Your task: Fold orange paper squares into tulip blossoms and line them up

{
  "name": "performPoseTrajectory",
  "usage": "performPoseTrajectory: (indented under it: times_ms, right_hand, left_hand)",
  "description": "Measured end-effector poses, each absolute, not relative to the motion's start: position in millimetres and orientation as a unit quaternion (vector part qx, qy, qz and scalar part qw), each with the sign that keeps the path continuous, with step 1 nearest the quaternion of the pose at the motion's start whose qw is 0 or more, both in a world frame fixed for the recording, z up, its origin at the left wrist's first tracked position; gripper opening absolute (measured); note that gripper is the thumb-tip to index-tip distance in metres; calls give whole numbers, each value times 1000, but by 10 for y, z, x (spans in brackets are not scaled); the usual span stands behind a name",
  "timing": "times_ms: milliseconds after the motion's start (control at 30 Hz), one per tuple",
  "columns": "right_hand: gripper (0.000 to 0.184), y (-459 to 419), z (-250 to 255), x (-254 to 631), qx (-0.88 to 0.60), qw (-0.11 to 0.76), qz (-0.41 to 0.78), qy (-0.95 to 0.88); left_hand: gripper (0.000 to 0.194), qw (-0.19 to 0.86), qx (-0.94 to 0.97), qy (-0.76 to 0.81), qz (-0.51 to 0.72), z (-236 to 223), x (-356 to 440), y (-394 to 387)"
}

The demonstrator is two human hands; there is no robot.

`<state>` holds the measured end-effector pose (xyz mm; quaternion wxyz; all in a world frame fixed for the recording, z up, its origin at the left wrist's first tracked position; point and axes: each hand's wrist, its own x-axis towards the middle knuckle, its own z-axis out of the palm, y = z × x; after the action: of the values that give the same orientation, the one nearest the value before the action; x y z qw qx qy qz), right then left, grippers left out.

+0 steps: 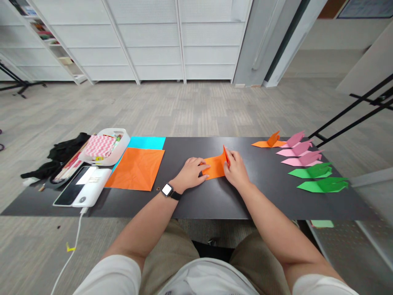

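Note:
An orange sheet of origami paper (215,166), folded to a smaller shape, lies on the dark table between my hands. My left hand (194,174) rests at its left edge, fingers stretched out and lying on the paper. At the other side my right hand (236,169) pinches a raised flap of the sheet, which stands up from the table. A larger orange sheet (136,169) lies flat to the left, partly over a blue sheet (147,143).
Folded paper cranes stand along the right: an orange one (272,141), several pink ones (299,149) and green ones (322,185). At left are a white basket (123,149), a phone (73,186) and a white device (92,188) with a cable (76,237).

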<state>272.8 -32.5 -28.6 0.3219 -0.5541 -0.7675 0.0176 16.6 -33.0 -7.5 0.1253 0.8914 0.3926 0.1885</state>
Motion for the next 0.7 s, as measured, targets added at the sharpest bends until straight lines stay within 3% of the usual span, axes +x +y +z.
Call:
performPoseTrajectory:
  times_ms: [233,467,633,700]
  right_hand:
    - [85,-433,-181,2612,-474,266,35,-839]
    - [59,-456,-158,2630,-465,207,41,-860]
    - [70,-482,-142,2616,-473,155,47,-866]
    - [66,-483,-137,2607,-479,139,53,-865]
  left_hand:
    - [23,124,888,403,183,-73,189,-293]
    - [15,103,886,415,178,-28,147,-288]
    - [24,135,871,432,188,-21,95,-269]
    - [25,141,866,438,193,-25,82,-266]
